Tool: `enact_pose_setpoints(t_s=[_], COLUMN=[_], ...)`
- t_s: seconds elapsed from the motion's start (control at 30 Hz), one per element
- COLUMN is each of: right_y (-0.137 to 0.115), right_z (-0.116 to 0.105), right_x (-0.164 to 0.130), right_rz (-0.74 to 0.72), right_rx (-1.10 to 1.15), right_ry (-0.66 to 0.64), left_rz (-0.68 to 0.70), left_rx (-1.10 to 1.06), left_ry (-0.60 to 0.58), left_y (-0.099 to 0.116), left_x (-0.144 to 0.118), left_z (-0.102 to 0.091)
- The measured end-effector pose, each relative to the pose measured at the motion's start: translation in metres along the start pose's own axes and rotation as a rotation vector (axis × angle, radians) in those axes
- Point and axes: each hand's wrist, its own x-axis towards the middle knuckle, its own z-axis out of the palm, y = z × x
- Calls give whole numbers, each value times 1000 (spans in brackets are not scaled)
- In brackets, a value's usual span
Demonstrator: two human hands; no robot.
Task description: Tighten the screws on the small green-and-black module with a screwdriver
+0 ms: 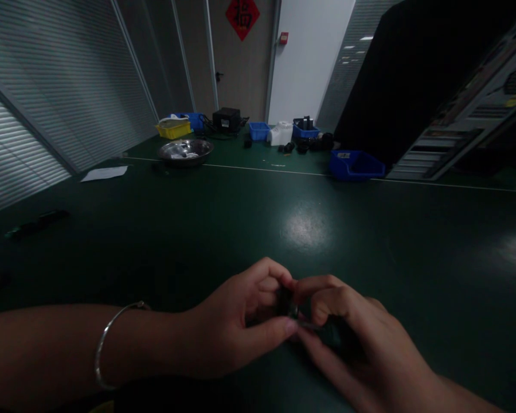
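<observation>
Both forearms come in from the bottom edge and meet low in the middle, over the dark green table (249,229). On the left wrist sits a thin silver bangle (105,344). That forearm lies almost level, and the left hand (241,321) curls inward with its knuckles up, thumb stretched along the underside and fingertips bent over the top. From the lower right, the right hand (352,332) angles in, its index finger hooked and its thumb pointing left to meet the other thumb. Between the two sets of fingertips is a small dark part (290,307), pinched from both sides and held just above the table; dim light and the fingers hide its shape.

Farther back stand a steel bowl (184,152), a yellow bin (173,129), several blue bins, one of them (355,165) nearer on the right, and a black box (226,119). A paper sheet (104,173) lies at the left.
</observation>
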Motion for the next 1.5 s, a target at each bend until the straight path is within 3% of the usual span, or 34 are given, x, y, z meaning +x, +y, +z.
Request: enact_pose_setpoints(t_s=[0.3,0.57,1.0,1.5], right_y=[2,0,-1,1], right_z=[0,-7,-15,-27], right_x=[0,4,9,11], right_rz=[-53,-14,58,-32], right_rx=[49,30,46,-133], right_ry=[48,114,-19,-87], left_rz=[16,12,-18,23], left_rx=[-35,-27,-58,-5], left_ry=[77,105,35,153], left_y=[-6,-10,-7,-2], left_x=[3,0,3,5], left_z=[-1,-4,-9,-14])
